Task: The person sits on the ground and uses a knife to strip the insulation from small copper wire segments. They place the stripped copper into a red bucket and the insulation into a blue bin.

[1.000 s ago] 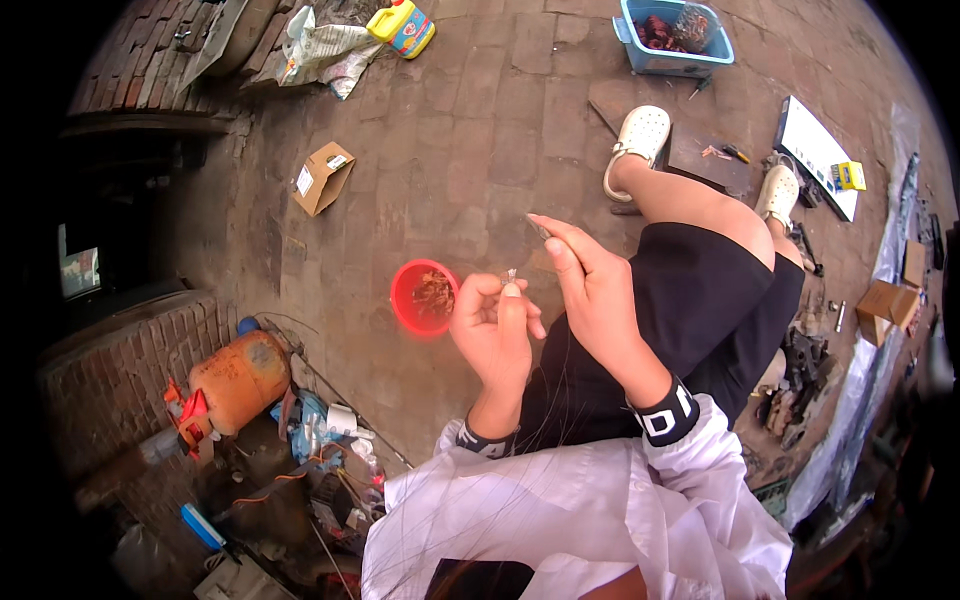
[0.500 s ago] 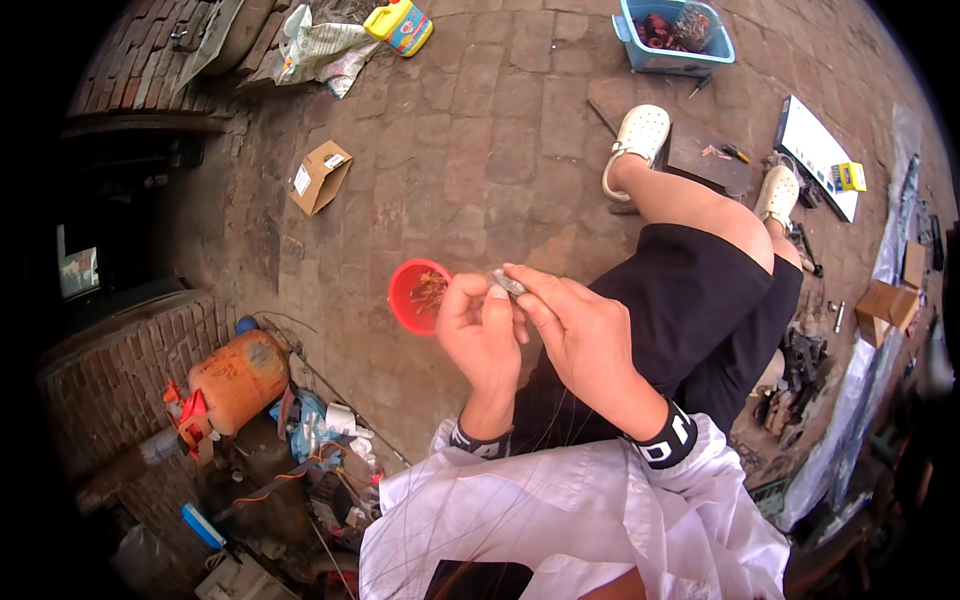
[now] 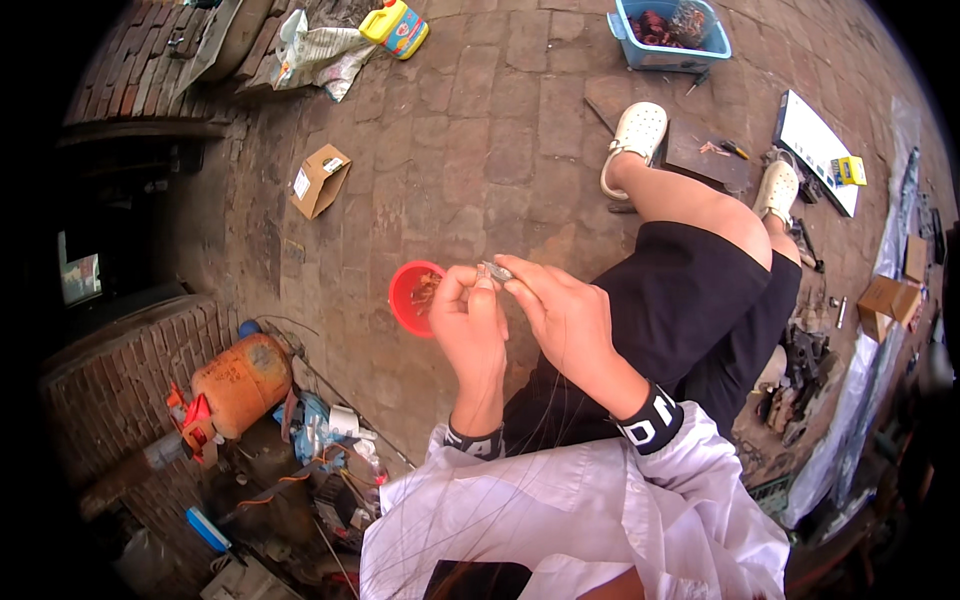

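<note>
Between my fingertips is a small silvery, glossy piece (image 3: 494, 271), too small for me to tell its kind. My left hand (image 3: 472, 318) pinches one end of it with thumb and finger. My right hand (image 3: 563, 308) grips the other end, its fingers pressed together. Just left of my left hand, a red plastic bowl (image 3: 402, 300) stands on the brick floor with thin, copper-coloured strands (image 3: 428, 288) inside. My left hand partly covers the bowl's right side.
A blue tub (image 3: 665, 58) with dark red coils stands at the far right. An open cardboard box (image 3: 321, 181) lies at left. A rusty orange gas cylinder (image 3: 243, 385) lies near clutter at lower left. A dark plate (image 3: 703, 155) lies beside my shoe (image 3: 637, 135).
Both hands have moved slightly left and up with the silvery piece still between them. My left hand now covers more of the bowl's right side.
</note>
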`<state>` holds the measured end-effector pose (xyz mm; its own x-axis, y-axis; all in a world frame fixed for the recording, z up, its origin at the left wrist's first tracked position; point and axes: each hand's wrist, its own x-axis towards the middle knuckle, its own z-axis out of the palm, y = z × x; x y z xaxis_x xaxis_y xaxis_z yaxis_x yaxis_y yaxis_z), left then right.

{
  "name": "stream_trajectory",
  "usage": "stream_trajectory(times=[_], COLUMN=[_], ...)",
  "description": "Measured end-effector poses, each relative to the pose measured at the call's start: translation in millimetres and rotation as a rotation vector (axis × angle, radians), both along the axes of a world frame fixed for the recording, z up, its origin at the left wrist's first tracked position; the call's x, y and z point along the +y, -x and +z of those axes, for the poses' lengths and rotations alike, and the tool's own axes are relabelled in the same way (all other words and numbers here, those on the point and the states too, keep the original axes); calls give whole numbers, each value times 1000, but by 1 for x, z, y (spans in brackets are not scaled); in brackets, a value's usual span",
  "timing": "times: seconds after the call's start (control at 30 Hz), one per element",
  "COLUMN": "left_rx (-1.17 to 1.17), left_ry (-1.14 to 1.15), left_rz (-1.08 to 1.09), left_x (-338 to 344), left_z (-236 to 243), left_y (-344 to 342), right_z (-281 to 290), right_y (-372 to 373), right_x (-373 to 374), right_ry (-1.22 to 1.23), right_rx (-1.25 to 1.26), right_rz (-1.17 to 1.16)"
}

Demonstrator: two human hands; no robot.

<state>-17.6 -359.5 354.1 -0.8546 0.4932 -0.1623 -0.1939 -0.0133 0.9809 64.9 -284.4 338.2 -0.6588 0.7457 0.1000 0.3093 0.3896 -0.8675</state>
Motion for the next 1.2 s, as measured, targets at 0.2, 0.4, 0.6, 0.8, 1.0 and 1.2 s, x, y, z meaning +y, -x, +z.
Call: stream_trajectory(times=[0.2, 0.4, 0.6, 0.8, 1.0, 1.2], left_rx=[-74, -1, -44, -49, -7, 73], left_ry=[-158, -22, 60, -40, -32, 76], left_rz=[-13, 3, 35, -60, -77, -48], left_x=[-15, -4, -2, 0, -4, -2], left_z=[20, 9, -2, 3, 4, -1], left_y=[4, 6, 9, 1, -1, 2], right_z=[-3, 32, 33, 32, 29, 25], right_y=[-8, -14, -16, -21, -21, -17], right_x=[24, 13, 18, 15, 13, 9], right_ry=[113, -67, -128, -232, -225, -222], right_rx=[145, -19, -108, -121, -123, -144], right_rz=[-73, 140, 131, 144, 118, 80])
